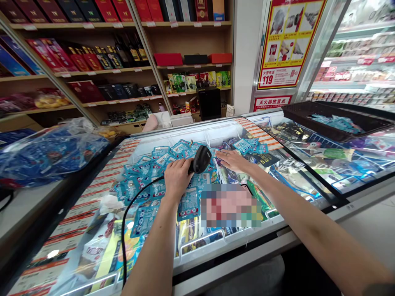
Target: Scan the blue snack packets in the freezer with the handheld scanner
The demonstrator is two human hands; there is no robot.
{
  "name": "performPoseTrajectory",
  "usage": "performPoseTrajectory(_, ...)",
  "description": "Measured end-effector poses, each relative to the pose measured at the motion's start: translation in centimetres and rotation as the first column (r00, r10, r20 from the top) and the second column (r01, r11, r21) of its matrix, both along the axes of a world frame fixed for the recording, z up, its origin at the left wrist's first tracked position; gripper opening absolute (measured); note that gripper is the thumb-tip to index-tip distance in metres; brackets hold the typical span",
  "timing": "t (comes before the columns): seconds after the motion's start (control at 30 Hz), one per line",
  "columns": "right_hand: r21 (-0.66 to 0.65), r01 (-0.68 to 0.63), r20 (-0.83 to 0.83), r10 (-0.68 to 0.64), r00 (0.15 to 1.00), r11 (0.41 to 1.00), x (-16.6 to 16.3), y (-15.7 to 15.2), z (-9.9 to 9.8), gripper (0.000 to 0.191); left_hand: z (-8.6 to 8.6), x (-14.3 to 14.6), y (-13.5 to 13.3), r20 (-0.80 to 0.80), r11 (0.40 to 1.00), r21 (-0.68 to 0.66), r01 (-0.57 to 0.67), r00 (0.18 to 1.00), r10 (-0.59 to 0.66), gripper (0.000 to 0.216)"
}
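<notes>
My left hand (177, 179) is wrapped round the grip of a black barcode scanner (202, 159), its head turned to the right above the packets. A black cable (131, 205) trails from it toward the bottom edge. Many small blue packets (189, 203) are spread over the glass top of a chest freezer (197, 248), beneath and around the scanner. My right hand (233, 160) reaches in from the right with its fingers stretched out flat, the fingertips at the edge of the blue packets. Whether they touch one cannot be made out. A pixelated patch hides something below the right hand.
More blue packets (247, 146) lie beyond my right hand. A dark tray (339, 121) with blue packets sits at the right. To the left is a clear plastic bag (58, 152) of blue packages. Shelves (188, 65) of boxes and bottles stand behind; part of a person (150, 123) shows there.
</notes>
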State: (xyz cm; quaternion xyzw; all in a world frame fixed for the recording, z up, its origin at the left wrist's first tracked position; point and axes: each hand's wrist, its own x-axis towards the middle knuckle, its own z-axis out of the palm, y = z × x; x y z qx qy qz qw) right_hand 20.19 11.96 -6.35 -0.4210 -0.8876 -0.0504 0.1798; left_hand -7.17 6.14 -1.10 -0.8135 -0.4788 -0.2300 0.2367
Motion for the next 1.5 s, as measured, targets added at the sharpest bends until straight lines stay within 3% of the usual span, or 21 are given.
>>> performPoseTrajectory(0.4, 0.113, 0.158, -0.22, -0.13, 0.967, 0.981, 0.7, -2.1, 0.4, 0.025, -0.2, 0.1, 0.1, -0.017, 1.0, -0.008, 0.005, 1.0, -0.005, 0.034)
performPoseTrajectory(0.53, 0.139, 0.135, -0.251, -0.097, 0.963, 0.981, 0.6, -1.8, 0.2, 0.022, -0.3, 0.1, 0.1, -0.012, 1.0, -0.012, 0.01, 1.0, -0.01, 0.032)
performPoseTrajectory(0.7, 0.053, 0.198, -0.258, -0.179, 0.95, 0.979, 0.4, -2.1, 0.3, 0.03, -0.3, 0.0, 0.1, -0.017, 1.0, -0.01, 0.012, 1.0, -0.012, 0.032)
performPoseTrajectory(0.9, 0.091, 0.318, -0.254, -0.287, 0.924, 0.944, 0.6, -1.6, 0.2, 0.05, -0.2, 0.1, -0.1, -0.051, 1.0, -0.016, 0.008, 0.999, -0.009, 0.033)
performPoseTrajectory(1.1, -0.057, 0.341, -0.266, -0.343, 0.901, 0.938, 1.2, -0.6, -0.4, 0.065, -0.1, 0.2, -0.2, -0.059, 0.999, -0.028, 0.03, 0.998, -0.032, 0.033)
performPoseTrajectory(1.2, -0.12, 0.358, -0.416, -0.374, 0.829, 0.926, 1.8, -0.5, -0.5, 0.066, -0.1, 0.2, -0.1, -0.05, 0.998, -0.038, 0.05, 0.997, -0.052, 0.033)
performPoseTrajectory(1.33, -0.256, 0.31, -0.635, -0.401, 0.661, 0.916, 2.5, 0.0, -0.8, 0.047, -0.1, 0.2, -0.1, -0.047, 0.997, -0.045, 0.07, 0.996, -0.072, 0.033)
performPoseTrajectory(1.5, -0.329, 0.11, -0.865, -0.346, 0.364, 0.938, 3.1, 0.8, -1.7, 0.042, -0.2, 0.3, -0.1, -0.063, 0.993, -0.066, 0.1, 0.993, -0.104, 0.032)
